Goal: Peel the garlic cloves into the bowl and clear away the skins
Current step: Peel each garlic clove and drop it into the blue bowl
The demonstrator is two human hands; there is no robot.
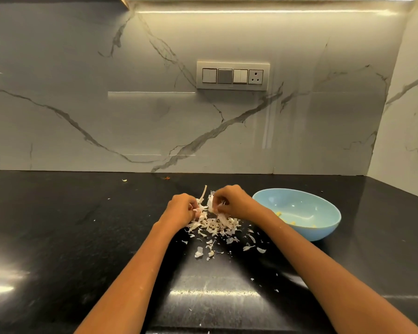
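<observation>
I see both forearms reaching in from the near edge of the black worktop (82, 237), meeting at its middle. The left hand (179, 209) has its fingers curled in, pinching a bit of garlic (198, 213) with papery skin trailing from it. The right hand (234, 201) sits just beside it, fingers curled and pinching another strip of skin (211, 203); the two hands are close together, almost touching. Directly under them lies a heap of garlic skins (215, 225), with loose flakes scattered toward the near edge. The light blue bowl (323, 227) stands just right of the right wrist, holding a few pale yellow peeled cloves (292, 222). Behind, a marble-veined backsplash (106, 92) carries a switch plate (232, 75) with a socket, lit from a strip above.
</observation>
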